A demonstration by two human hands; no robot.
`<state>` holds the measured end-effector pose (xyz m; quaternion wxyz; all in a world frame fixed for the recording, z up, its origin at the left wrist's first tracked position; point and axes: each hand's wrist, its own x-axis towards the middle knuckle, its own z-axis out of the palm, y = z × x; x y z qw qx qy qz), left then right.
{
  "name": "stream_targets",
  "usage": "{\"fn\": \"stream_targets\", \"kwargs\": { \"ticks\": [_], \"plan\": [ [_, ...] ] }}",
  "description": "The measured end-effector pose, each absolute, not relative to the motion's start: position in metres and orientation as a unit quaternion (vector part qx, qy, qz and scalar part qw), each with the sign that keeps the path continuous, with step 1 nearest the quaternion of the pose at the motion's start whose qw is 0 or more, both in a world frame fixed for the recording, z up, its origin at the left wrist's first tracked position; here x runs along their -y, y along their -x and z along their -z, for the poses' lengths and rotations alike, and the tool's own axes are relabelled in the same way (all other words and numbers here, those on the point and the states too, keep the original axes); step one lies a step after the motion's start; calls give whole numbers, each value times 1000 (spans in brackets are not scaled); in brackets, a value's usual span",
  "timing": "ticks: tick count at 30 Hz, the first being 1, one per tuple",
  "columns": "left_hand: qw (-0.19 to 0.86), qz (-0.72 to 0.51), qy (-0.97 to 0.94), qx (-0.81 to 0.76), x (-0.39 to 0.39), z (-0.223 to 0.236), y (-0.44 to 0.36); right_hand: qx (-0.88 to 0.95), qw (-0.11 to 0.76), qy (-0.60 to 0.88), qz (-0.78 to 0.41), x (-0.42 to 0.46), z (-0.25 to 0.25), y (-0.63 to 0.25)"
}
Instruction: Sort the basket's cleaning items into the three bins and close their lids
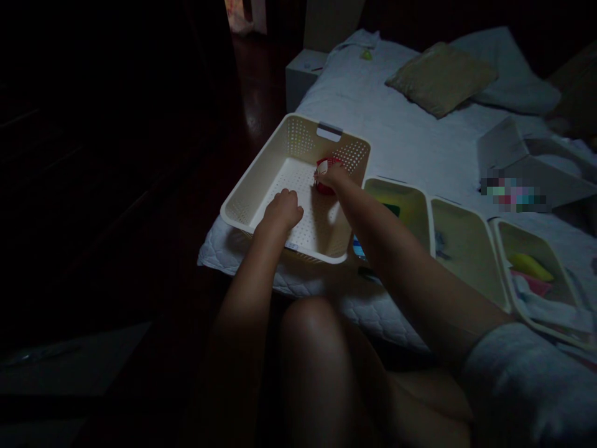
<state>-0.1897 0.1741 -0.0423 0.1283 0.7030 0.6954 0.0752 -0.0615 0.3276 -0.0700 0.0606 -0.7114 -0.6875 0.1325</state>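
Note:
A large cream plastic basket point(252, 171) with perforated walls sits at the bed's corner. Inside it, toward the right wall, my right hand point(332, 177) is closed around a red object point(326, 186) with a whitish patch; its exact kind is too dark to make out. My left hand point(282, 210) is over the basket's near part, back of the hand up and fingers curled in. Its palm side is hidden, so whether anything is in it does not show.
Right of the basket, smaller bins stand in a row: one point(405, 186) with yellow and green things, a middle bin point(466, 249), and another point(497, 233) with a yellow, banana-like item and cloth. A tan pillow point(443, 78) and an open white box point(504, 152) lie on the bed point(359, 93).

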Motion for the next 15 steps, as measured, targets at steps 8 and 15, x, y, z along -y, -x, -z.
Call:
{"fn": "stream_targets", "kwargs": {
  "ticks": [8,15],
  "plan": [
    [146,-67,-705,-691,-177,46,190,691,42,712,-120,-315,76,69],
    [143,-77,-705,-690,-175,46,190,750,4,647,-139,-288,70,73]
  ]
}}
